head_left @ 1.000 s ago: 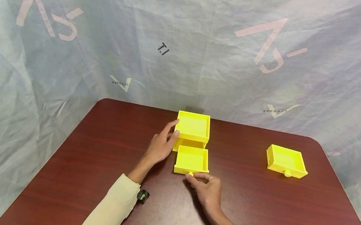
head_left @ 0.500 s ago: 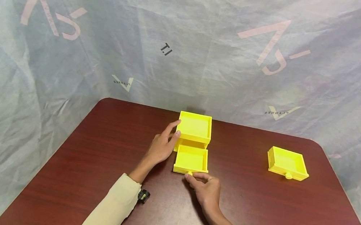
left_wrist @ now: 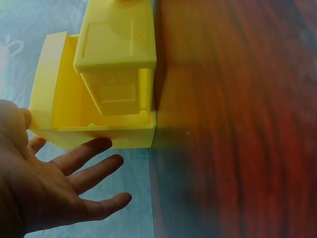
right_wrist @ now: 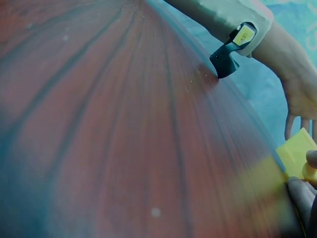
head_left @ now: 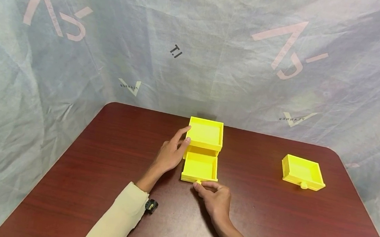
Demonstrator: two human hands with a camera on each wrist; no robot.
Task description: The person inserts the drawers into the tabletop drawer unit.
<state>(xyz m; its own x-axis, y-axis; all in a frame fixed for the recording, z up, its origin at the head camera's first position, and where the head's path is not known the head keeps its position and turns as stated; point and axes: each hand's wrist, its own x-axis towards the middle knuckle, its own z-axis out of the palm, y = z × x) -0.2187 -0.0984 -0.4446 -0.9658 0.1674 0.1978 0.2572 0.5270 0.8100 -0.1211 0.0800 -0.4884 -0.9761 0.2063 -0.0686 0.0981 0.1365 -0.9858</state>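
A small yellow cabinet (head_left: 205, 132) with a shallow recessed top stands near the back of the table. My left hand (head_left: 170, 155) touches its left side, thumb and index finger at the upper edge; in the left wrist view the other fingers are spread and fairly straight. Directly before the cabinet's opening sits a yellow drawer (head_left: 200, 166), its inside bare. Whether its rear edge is inside the opening I cannot tell. With thumb and forefinger, my right hand (head_left: 217, 200) pinches the drawer's round knob (right_wrist: 309, 171). Its other fingers are partly hidden.
A second yellow drawer (head_left: 303, 171) with a knob lies to the right on the dark red wooden table (head_left: 290, 223). Grey printed cloth (head_left: 196, 50) hangs behind and at both sides. A black wrist camera (head_left: 151, 206) sits on my left wrist.
My right hand has shifted the pinched drawer slightly left relative to the cabinet. My left hand keeps its place on the cabinet's side. The head view has turned a little.
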